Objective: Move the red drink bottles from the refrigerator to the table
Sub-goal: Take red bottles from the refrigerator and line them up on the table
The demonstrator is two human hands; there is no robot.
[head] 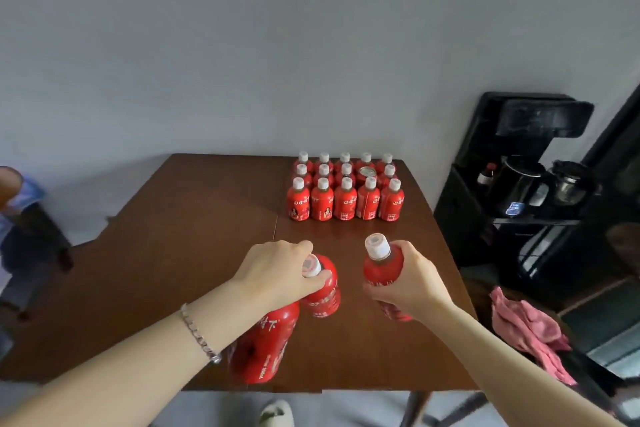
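Nearest the camera, a large red bottle [263, 347] lies below the left wrist. Its upper part is hidden behind the left forearm, so its cap cannot be seen and whether it is gripped cannot be told. White characters run along its side; only fragments are legible through the blur.

The left hand [277, 270] closes its fingers [317, 279] around the neck of a small red bottle [323, 288], partly covering the white cap. The label below the fingers carries white writing, too blurred to read. A silver bracelet [199, 333] circles the left wrist.

The right hand [407, 277] wraps its fingers [379, 291] around the body of a second small bottle [382, 265]. The palm hides the lower half; the white cap stands clear above the thumb.

Both held bottles are over the brown table [173, 253]. Contact with the surface cannot be confirmed.

Beyond the fingertips, a block of red bottles [346, 189] stands in three rows at the far right corner. One position holds a can [367, 174] with a metal top. The front-row labels show white characters and a small figure, all unreadable.
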